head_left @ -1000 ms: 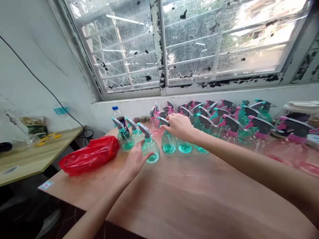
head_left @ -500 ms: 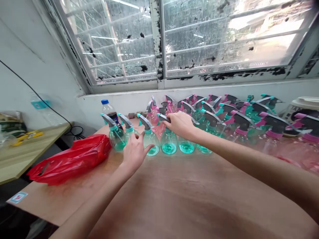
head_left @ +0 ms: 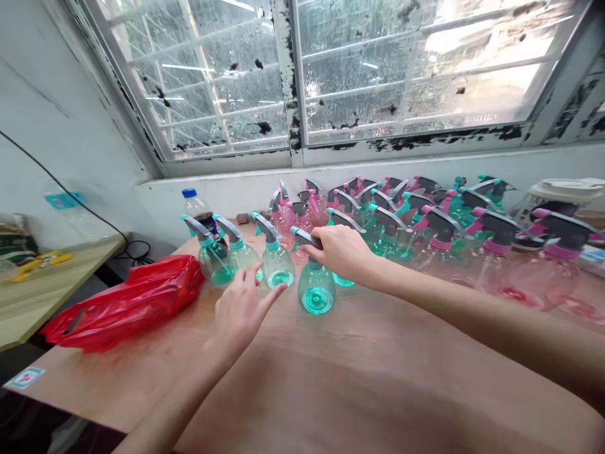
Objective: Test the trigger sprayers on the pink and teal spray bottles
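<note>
My right hand (head_left: 344, 252) is closed around the grey trigger head of a green spray bottle (head_left: 316, 295), whose clear body has a little green liquid at the bottom. That bottle stands forward of the row behind it. My left hand (head_left: 241, 309) holds nothing, its thumb and fingers apart, just in front of a green spray bottle (head_left: 278, 266). Two more green bottles stand to the left of that one, a paler one (head_left: 242, 253) and a darker one (head_left: 215, 260). Behind my right hand, another green bottle (head_left: 344, 279) is partly covered.
A red plastic bag (head_left: 127, 306) lies on the wooden table (head_left: 359, 391) at left. Several pink spray bottles (head_left: 539, 277) crowd the right and back. A blue-capped drink bottle (head_left: 193, 205) stands near the wall, and a white-lidded container (head_left: 562, 195) at far right.
My right hand has brought the held spray bottle forward, out of the row towards me. My left hand has drawn back a little from the bottles, fingers spreading. The view has shifted slightly.
</note>
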Demonstrator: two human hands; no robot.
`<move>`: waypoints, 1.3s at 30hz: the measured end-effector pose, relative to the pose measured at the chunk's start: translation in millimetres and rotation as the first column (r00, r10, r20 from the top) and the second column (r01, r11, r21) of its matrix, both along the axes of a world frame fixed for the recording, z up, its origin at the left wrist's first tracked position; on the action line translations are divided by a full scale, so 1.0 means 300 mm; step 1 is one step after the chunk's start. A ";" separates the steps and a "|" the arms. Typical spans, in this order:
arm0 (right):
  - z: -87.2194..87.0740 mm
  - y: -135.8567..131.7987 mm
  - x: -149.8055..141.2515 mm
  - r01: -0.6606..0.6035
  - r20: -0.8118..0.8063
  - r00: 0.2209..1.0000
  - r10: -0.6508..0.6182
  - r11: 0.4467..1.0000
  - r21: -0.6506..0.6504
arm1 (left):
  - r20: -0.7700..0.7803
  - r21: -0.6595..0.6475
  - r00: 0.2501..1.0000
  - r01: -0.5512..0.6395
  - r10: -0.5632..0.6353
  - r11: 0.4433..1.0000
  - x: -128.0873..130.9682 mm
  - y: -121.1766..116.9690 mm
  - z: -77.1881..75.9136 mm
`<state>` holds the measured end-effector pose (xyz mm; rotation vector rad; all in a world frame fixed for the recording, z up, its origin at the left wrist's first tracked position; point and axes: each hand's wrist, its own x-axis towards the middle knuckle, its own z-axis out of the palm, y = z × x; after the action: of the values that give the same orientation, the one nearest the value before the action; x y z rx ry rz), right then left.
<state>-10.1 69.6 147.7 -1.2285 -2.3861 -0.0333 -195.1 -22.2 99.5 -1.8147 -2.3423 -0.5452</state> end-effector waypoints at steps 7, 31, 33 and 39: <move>-0.012 -0.159 0.139 -0.051 -0.032 0.998 0.050 0.999 -0.017 | 0.257 0.025 0.836 0.495 -0.484 0.868 0.133 -0.103 -0.092; -0.203 -0.245 0.714 -0.522 -0.750 0.630 0.203 0.826 -0.215 | 0.471 0.074 0.461 0.829 -0.752 0.554 0.730 -0.075 -0.168; -0.219 -0.232 0.712 -0.517 -0.794 0.577 0.193 0.838 -0.173 | 0.449 0.077 0.466 0.830 -0.763 0.552 0.748 -0.060 -0.173; -0.238 -0.187 0.718 -0.512 -0.788 0.578 0.214 0.847 -0.145 | 0.214 0.010 0.483 0.868 -0.849 0.496 0.690 0.005 -0.230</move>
<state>205.2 13.5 76.3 -0.6188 -1.8483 0.9223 11.9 -20.8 30.4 -3.0744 -1.3185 -0.7116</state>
